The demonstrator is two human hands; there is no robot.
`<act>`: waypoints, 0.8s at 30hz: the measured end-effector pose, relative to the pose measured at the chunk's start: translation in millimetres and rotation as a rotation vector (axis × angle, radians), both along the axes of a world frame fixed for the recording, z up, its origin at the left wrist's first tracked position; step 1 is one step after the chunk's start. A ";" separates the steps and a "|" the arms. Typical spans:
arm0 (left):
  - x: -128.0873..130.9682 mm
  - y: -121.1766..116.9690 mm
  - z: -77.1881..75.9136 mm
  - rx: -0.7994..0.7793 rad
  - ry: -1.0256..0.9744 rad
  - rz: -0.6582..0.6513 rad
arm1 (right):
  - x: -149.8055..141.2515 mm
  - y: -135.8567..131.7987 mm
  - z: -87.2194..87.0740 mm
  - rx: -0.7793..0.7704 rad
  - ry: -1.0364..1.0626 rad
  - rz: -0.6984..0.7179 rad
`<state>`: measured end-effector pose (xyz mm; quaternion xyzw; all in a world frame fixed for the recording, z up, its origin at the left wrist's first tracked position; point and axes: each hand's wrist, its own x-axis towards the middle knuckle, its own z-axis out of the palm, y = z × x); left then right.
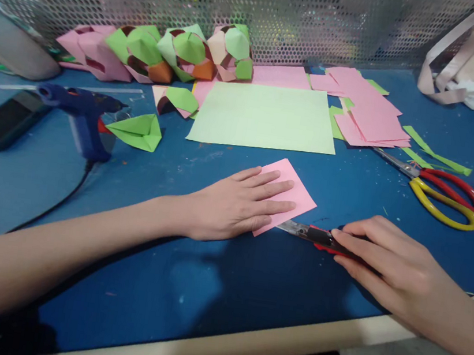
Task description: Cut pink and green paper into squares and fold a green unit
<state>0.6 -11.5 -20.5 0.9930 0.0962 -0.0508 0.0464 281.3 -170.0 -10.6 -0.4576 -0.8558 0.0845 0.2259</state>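
Observation:
My left hand (237,204) lies flat on a pink paper (300,196), its fingers spread over the sheet and pressing it to the blue table. Much of the paper is covered by that hand; its right corner and lower edge show. My right hand (396,262) grips a utility knife (320,236) with a black and red body. The knife's blade points left and reaches the paper's lower right edge, where its tip goes out of sight. Behind the hands lies a pale green sheet (266,117).
Several folded paper shapes (188,49) line the mesh panel (302,17). A blue glue gun (83,116), a phone (4,118) and a green folded piece (142,132) are on the left. Scissors (448,196) and pink sheets (368,113) lie on the right.

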 end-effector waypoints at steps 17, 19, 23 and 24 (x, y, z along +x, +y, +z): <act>-0.1 -1.0 -2.9 0.000 -0.038 0.007 | -7.7 -0.4 4.1 -0.033 0.015 0.031; 0.0 -1.1 -3.3 0.000 -0.048 0.011 | -8.6 -0.6 4.9 -0.033 0.022 0.031; 0.2 -0.9 -3.0 -0.007 -0.048 0.023 | -11.0 -0.5 5.8 -0.038 0.032 0.058; 0.2 -0.8 -2.5 -0.011 -0.039 0.019 | -11.4 -0.4 5.9 -0.041 0.025 0.058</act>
